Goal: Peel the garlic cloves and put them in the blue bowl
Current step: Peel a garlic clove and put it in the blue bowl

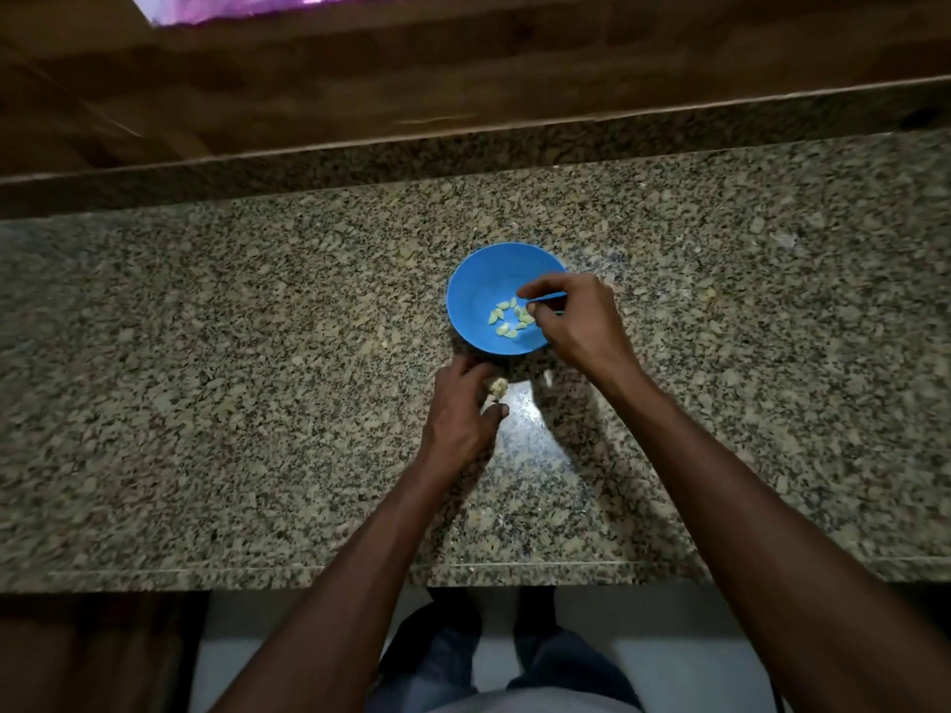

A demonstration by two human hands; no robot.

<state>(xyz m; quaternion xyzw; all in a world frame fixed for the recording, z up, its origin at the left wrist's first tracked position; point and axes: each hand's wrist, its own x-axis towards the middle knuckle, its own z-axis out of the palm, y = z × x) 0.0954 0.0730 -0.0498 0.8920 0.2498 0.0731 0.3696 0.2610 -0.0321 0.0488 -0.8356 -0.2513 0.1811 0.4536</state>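
Our right hand (576,321) reaches over the near right rim of the blue bowl (478,285), with its thumb and forefinger curled toward each other above the bowl's inside. Whether a clove sits between those fingertips we cannot tell, as the fingers hide that spot. Within the bowl lie the peeled garlic cloves (507,317), pale yellow-green, scattered in a loose ring on the bottom. They lie just beside our right fingertips.

Our left hand (460,409) rests low on the counter just in front of the bowl, its fingers curled round a pale, papery garlic piece (498,387). That piece shows between the forefinger and the thumb, touching both. It looks unpeeled, though it is small and a little blurred. A small pale scrap (548,378) lies on the counter under our right wrist, near the bowl's front edge; we cannot tell whether it is skin or clove.

The bowl stands upright on a speckled granite counter (206,378), toward the middle of the slab. A bright patch of reflected light falls on the stone between our two forearms. Behind the counter runs a low granite upstand, and beyond it a brown wooden surface (411,69). At the near edge of the counter we see our legs in dark trousers (463,656) above a pale floor.
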